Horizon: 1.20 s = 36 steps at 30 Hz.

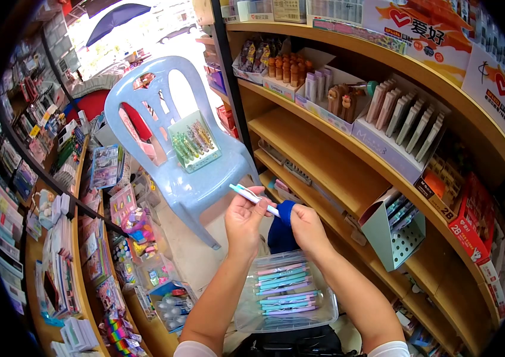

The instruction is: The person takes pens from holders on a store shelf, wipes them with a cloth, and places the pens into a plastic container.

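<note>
A slim white and light-blue pen (252, 197) is pinched in my left hand (244, 221), tilted with its blue end up and to the left. My right hand (307, 228) grips a dark blue cloth (283, 233), bunched around the pen's lower end and hanging below it. Beneath my hands sits a clear plastic box (246, 318). Inside it, pastel pens (283, 276) in pink, teal, purple and blue lie in two stacked groups.
A light-blue plastic chair (199, 190) ahead holds a green display box of pens (196, 143). Wooden shelves (324, 169) on the right carry stationery boxes, and a pale green pen holder (392, 232) tilts there. Left shelves (80, 262) hold notebooks and small goods.
</note>
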{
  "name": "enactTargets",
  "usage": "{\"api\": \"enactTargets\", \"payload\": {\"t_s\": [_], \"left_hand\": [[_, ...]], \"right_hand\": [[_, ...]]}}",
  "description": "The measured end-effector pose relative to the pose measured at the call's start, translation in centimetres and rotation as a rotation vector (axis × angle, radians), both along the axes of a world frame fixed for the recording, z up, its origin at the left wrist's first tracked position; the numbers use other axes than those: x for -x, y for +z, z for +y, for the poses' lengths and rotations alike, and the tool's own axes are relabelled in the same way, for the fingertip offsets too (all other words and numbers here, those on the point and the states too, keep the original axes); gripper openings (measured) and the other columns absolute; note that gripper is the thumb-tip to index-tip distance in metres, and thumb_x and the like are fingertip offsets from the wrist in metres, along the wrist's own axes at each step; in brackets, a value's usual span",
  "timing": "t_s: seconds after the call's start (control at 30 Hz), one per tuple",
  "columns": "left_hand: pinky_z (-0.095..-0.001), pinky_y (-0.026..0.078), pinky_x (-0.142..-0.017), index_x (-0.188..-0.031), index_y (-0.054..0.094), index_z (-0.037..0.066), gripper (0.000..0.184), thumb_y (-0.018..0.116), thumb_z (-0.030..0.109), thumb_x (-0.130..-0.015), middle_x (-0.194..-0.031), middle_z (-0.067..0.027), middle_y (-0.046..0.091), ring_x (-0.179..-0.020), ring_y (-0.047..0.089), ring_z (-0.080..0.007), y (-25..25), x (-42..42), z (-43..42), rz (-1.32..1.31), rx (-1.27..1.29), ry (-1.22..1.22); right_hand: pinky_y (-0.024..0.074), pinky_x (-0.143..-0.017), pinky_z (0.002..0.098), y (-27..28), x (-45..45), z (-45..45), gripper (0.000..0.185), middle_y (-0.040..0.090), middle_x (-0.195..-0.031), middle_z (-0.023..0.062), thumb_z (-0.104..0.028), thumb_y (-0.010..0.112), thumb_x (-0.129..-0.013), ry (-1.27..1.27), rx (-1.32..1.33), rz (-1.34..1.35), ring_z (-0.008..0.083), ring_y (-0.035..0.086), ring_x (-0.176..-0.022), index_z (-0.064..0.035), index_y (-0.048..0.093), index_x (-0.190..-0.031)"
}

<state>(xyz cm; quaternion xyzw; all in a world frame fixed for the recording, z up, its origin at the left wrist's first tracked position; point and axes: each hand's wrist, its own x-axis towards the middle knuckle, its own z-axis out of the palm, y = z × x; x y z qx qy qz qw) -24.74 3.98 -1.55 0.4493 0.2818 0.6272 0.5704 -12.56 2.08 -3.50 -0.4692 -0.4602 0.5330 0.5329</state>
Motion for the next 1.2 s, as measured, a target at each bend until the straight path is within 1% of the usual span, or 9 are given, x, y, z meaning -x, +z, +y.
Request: {"api": "enactTargets", "payload": {"t_s": [0.13, 0.33, 0.43, 0.53, 0.63, 0.73, 0.93, 1.03, 1.2], "left_hand": [[-0.0231, 0.044, -0.065, -0.109, 0.045, -0.004, 0.031, 0.055, 0.003, -0.081, -0.082, -0.0085, 0.057, -0.077, 0.057, -0.0166, 0.0, -0.1, -0.1, 0.047, -0.083, -0.082], [-0.0248, 0.043, -0.069, -0.115, 0.040, 0.000, 0.036, 0.053, 0.004, -0.082, -0.080, -0.0089, 0.055, -0.076, 0.055, -0.0168, 0.4, -0.1, -0.1, -0.149, -0.083, -0.098], [-0.0256, 0.042, -0.072, -0.117, 0.038, 0.003, 0.035, 0.050, 0.005, -0.084, -0.083, -0.0084, 0.053, -0.079, 0.052, -0.0171, -0.1, 1.0, 1.0, -0.311, -0.121, -0.084], [-0.0244, 0.039, -0.070, -0.113, 0.040, 0.006, 0.030, 0.050, 0.006, -0.085, -0.084, -0.0077, 0.053, -0.080, 0.052, -0.0165, 0.3, 1.8, 1.5, -0.455, -0.042, -0.050], [-0.0247, 0.039, -0.071, -0.113, 0.040, 0.006, 0.030, 0.049, 0.006, -0.085, -0.086, -0.0074, 0.051, -0.082, 0.051, -0.0166, 0.0, 1.6, 1.3, -0.449, -0.027, -0.111], [-0.0252, 0.039, -0.072, -0.114, 0.040, 0.006, 0.030, 0.049, 0.006, -0.085, -0.087, -0.0080, 0.051, -0.081, 0.051, -0.0170, 0.1, 1.7, 1.5, -0.452, -0.035, -0.106], [-0.0255, 0.039, -0.072, -0.114, 0.039, 0.006, 0.031, 0.049, 0.006, -0.085, -0.086, -0.0079, 0.051, -0.081, 0.051, -0.0171, -0.2, 1.8, 1.6, -0.445, -0.033, -0.107], [-0.0258, 0.039, -0.073, -0.114, 0.039, 0.005, 0.031, 0.050, 0.007, -0.085, -0.086, -0.0078, 0.051, -0.081, 0.051, -0.0171, -0.3, 1.9, 1.7, -0.445, -0.044, -0.109], [-0.0270, 0.039, -0.074, -0.119, 0.038, 0.006, 0.035, 0.049, 0.007, -0.085, -0.085, -0.0069, 0.050, -0.082, 0.049, -0.0168, 0.0, 1.9, 1.6, -0.465, -0.046, -0.148]], "right_hand": [[0.0314, -0.044, 0.0200, 1.7, 0.0, -0.4, 0.023, 0.048, -0.058, -0.0045, -0.016, 0.045, -0.085, -0.055, 0.175, 0.204, 0.0032, 0.040, -0.050, -0.0045, 0.056, -0.068], [0.0277, -0.038, 0.0205, 1.3, -0.2, -0.1, 0.023, 0.046, -0.053, -0.0031, -0.015, 0.046, -0.083, 0.017, 0.260, 0.235, 0.0051, 0.038, -0.042, -0.0053, 0.053, -0.063], [0.0272, -0.038, 0.0204, 1.1, -0.4, 0.0, 0.022, 0.046, -0.053, -0.0034, -0.014, 0.046, -0.082, 0.019, 0.262, 0.222, 0.0050, 0.037, -0.042, -0.0052, 0.052, -0.063], [0.0347, -0.039, 0.0188, 0.5, -0.8, 0.2, 0.020, 0.052, -0.055, -0.0016, -0.014, 0.049, -0.082, 0.035, 0.247, 0.258, 0.0053, 0.045, -0.042, -0.0056, 0.055, -0.065], [0.0274, -0.038, 0.0202, 0.7, -0.4, 0.2, 0.023, 0.045, -0.052, -0.0034, -0.016, 0.048, -0.083, -0.028, 0.235, 0.304, 0.0053, 0.037, -0.041, -0.0062, 0.051, -0.063], [0.0359, -0.041, 0.0187, 1.3, -0.6, -0.1, 0.020, 0.052, -0.056, -0.0011, -0.014, 0.048, -0.082, -0.028, 0.260, 0.317, 0.0062, 0.047, -0.044, -0.0059, 0.056, -0.065], [0.0359, -0.042, 0.0184, 1.3, -0.4, -0.2, 0.020, 0.052, -0.059, -0.0021, -0.018, 0.049, -0.085, 0.082, 0.259, 0.369, 0.0056, 0.047, -0.046, -0.0064, 0.056, -0.071], [0.0359, -0.043, 0.0175, 1.3, -0.3, -0.3, 0.020, 0.052, -0.060, -0.0030, -0.019, 0.049, -0.087, 0.140, 0.188, 0.278, 0.0044, 0.046, -0.048, -0.0063, 0.056, -0.073], [0.0365, -0.045, 0.0170, 0.5, -0.5, 0.1, 0.021, 0.053, -0.060, -0.0031, -0.018, 0.047, -0.087, 0.100, 0.152, 0.215, 0.0039, 0.046, -0.048, -0.0065, 0.056, -0.072]]}}
